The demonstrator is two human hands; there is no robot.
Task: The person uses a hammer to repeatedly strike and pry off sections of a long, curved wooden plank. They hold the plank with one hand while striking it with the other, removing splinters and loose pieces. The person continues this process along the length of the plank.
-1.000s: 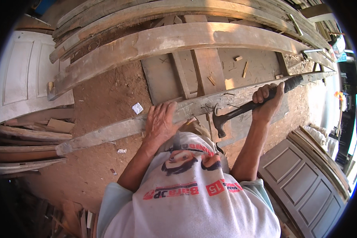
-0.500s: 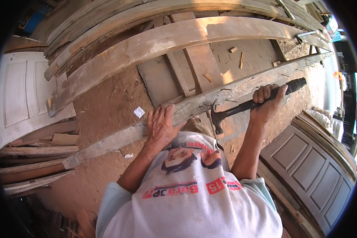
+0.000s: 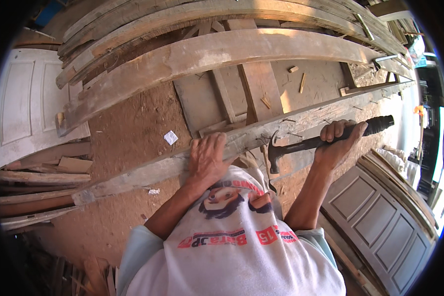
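A long, rough wooden beam [image 3: 133, 175] runs slantwise across in front of me, from lower left to upper right. My left hand [image 3: 207, 160] is closed over it, fingers bent across its upper edge. Several bent nails [image 3: 294, 134] stick out of the beam right of that hand. In my right hand [image 3: 336, 140] is a black claw hammer [image 3: 301, 146], gripped by its handle. The hammer's head is at the beam's near side, its claw close beside the nails. Whether the claw touches a nail I cannot tell.
A thicker plank [image 3: 182, 56] and stacked timbers [image 3: 153, 24] lie beyond the beam. A white panelled door [image 3: 24, 103] is at the left, above piled boards [image 3: 39, 187]. A grey panelled door [image 3: 380, 222] leans at the right. Wood scraps [image 3: 302, 83] lie on the sheet beyond.
The whole view has shifted and turned slightly. The hammer's handle end, with my right hand, sits a little lower and farther right. My left hand stays on the beam.
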